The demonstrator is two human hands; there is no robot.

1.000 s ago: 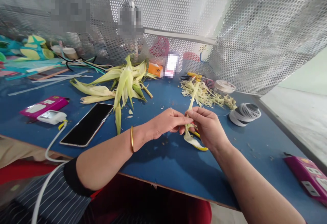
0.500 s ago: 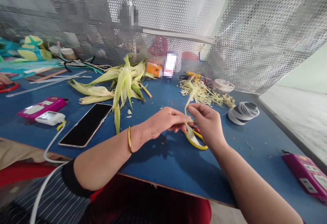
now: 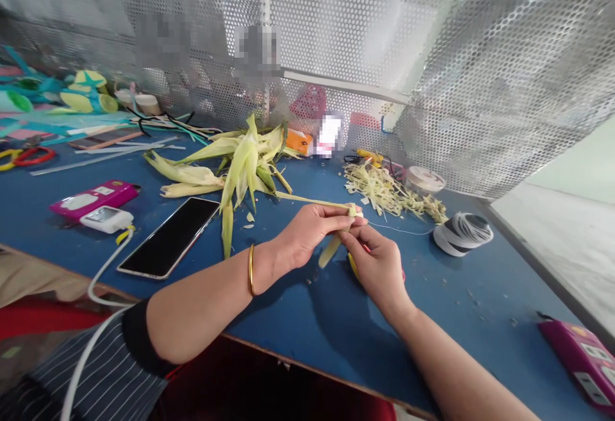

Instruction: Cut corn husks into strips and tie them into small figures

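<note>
My left hand, with a gold bangle at the wrist, is closed in a pinch on a pale corn husk strip. A small knobby husk piece shows at its fingertips, and a long thin stem-like part runs left from there. Just below, my right hand pinches the same strip, its fingertips touching or nearly touching the left ones. Yellow-handled scissors lie on the table, mostly hidden behind my right hand. A fine thread leads from my fingers to a grey-and-white thread spool.
A heap of corn husks lies left of centre, and husk scraps lie at the back right. A phone, a purple power strip and a white cable are at left. Another power strip sits at right. Perforated sheeting stands behind.
The husk strip's loose end, upright between my hands before, now hangs down-left. My right hand has turned and moved lower, beneath the left fingertips. A person's hand at far left has left the view.
</note>
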